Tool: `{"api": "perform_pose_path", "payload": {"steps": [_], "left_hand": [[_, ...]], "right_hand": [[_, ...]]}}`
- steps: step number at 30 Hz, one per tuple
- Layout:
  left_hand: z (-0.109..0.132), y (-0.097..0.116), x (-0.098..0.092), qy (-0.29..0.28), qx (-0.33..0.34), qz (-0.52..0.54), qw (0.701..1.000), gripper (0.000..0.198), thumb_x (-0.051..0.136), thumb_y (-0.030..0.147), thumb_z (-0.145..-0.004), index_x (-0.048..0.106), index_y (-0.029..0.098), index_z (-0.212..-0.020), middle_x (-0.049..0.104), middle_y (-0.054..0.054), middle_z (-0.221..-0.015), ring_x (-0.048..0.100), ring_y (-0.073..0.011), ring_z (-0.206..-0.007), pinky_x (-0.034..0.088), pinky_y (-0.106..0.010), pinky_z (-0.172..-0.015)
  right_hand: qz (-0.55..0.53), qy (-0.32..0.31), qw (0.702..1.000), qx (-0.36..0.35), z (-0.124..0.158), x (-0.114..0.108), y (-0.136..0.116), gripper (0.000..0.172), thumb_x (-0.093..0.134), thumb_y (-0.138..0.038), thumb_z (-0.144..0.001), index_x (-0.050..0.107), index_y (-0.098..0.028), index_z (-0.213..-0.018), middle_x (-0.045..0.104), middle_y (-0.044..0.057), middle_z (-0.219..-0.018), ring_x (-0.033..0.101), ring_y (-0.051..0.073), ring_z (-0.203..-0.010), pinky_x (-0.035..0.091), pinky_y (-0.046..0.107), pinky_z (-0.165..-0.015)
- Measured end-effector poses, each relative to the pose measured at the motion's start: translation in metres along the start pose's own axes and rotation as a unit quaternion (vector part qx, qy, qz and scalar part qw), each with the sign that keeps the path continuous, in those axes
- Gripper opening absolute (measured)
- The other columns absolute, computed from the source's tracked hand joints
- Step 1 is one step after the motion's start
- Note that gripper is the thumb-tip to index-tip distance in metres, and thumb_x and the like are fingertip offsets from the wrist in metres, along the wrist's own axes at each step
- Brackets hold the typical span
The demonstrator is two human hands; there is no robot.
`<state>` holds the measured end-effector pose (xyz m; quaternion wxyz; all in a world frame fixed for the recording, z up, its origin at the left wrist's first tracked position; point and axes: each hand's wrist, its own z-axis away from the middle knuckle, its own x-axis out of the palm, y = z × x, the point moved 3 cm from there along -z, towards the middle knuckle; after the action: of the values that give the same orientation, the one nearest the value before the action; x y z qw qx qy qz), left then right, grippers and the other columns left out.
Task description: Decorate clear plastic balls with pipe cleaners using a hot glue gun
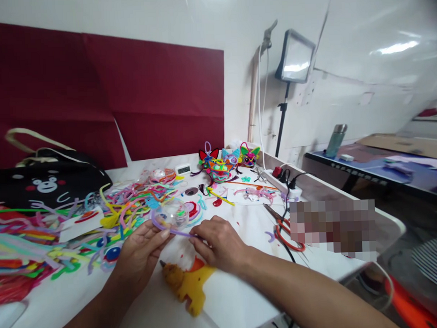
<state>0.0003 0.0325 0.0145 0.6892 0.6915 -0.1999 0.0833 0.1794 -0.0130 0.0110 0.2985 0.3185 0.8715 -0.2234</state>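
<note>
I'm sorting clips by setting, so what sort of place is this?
Probably a craft workroom: colourful pipe cleaners lie heaped on a white table, bright animal-face ornaments sit toward the back, and orange-handled scissors lie on the right.

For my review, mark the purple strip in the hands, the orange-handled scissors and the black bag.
Purple strip [180,232]: head view, on its uncovered middle stretch.
Orange-handled scissors [275,216]: head view, on the blades near the handles.
Black bag [45,185]: head view, on the pale printed animal.
</note>
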Motion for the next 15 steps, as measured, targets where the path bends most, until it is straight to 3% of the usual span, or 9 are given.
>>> {"api": "perform_pose_path", "payload": {"steps": [10,15], "left_hand": [[0.0010,0.0012,0.0009,0.013,-0.005,0.030,0.999,0.036,0.090,0.010,-0.053,0.071,0.018,-0.082,0.077,-0.002,-0.081,0.073,-0.0157,-0.076,0.060,-0.020,-0.071],[0.0032,0.0017,0.0010,-0.006,-0.012,0.022,1.000,0.033,0.091,0.016,-0.057,0.073,0.018,-0.084,0.077,-0.003,-0.082,0.072,-0.0156,-0.077,0.060,-0.020,-0.072]], "right_hand": [[-0.010,-0.014,1.000,0.004,0.0010,0.0016,-0.0013,0.015,0.049,-0.022,-0.097,0.062,-0.018,-0.092,0.068,0.002,-0.075,0.063,0.014,-0.069,0.042,0.028,-0.071],[-0.014,-0.014,1.000,0.006,0.0008,0.0008,-0.0024,0.015,0.048,-0.023,-0.097,0.061,-0.019,-0.091,0.068,0.002,-0.073,0.062,0.015,-0.066,0.042,0.029,-0.070]]}}
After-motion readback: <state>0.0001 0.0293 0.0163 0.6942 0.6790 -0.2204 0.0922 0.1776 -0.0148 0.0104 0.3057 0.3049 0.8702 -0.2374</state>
